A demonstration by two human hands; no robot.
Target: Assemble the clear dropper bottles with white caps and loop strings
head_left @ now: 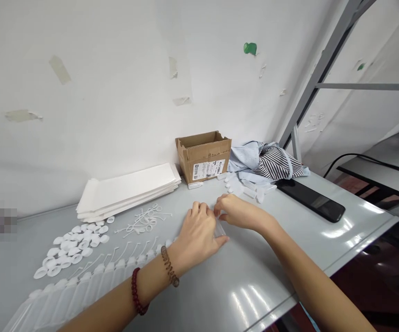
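My left hand [197, 233] is closed around a clear plastic tube-like piece [219, 229] at the middle of the table, its thumb along the near end. Most of that piece is hidden under the fingers. At its far end, my right hand [243, 213] has bent fingers pressed together; whatever they pinch is out of sight. By my left forearm lies a row of clear plastic tubes [78, 295] with white tops and thin stems. White ring-ended plastic sticks [146, 220] and a heap of white caps [71, 246] are left of my left hand.
A stack of white paper sheets [126, 189] and an open cardboard box [204, 157] stand by the wall. Several translucent plastic pieces [249, 188] lie beside the box. Striped and light blue cloth [273, 162] and a black phone [310, 199] are at the right, near a grey metal frame [310, 94].
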